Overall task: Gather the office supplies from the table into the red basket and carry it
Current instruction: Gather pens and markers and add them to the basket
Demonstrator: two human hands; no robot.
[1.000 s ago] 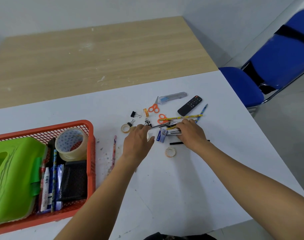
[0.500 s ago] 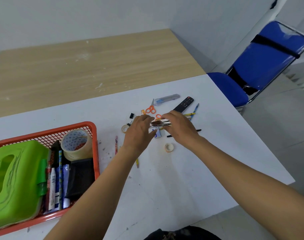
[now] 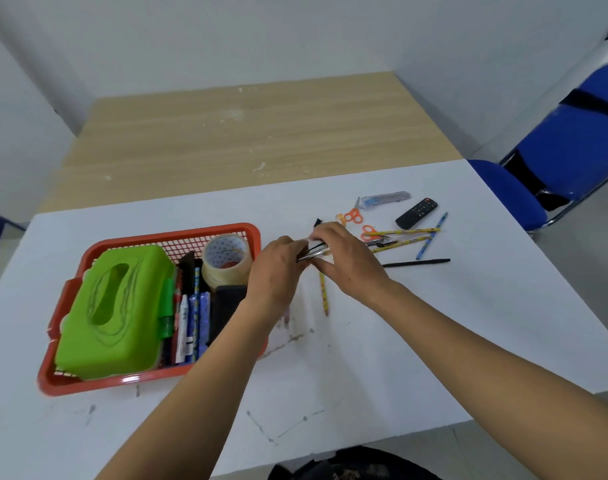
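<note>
The red basket (image 3: 150,379) stands at the left of the white table (image 3: 364,375). It holds a green tissue box (image 3: 112,320), a tape roll (image 3: 226,261), markers and a black case. My left hand (image 3: 274,268) and my right hand (image 3: 344,261) together hold a small bundle of pens (image 3: 313,252) just right of the basket's rim. On the table to the right lie orange scissors (image 3: 353,216), a black remote (image 3: 416,213), a clear utility knife (image 3: 385,199), several pencils (image 3: 406,233) and a black pen (image 3: 416,262). A yellow pencil (image 3: 324,296) lies below my right hand.
A wooden table (image 3: 254,133) adjoins the white one at the back. A blue chair (image 3: 565,147) stands at the right, beyond the table's corner. White walls close in behind. The table's near edge runs along the bottom.
Both hands have lifted the bundle of pens off the pile and carried it left towards the basket. The view has swung left with them.
</note>
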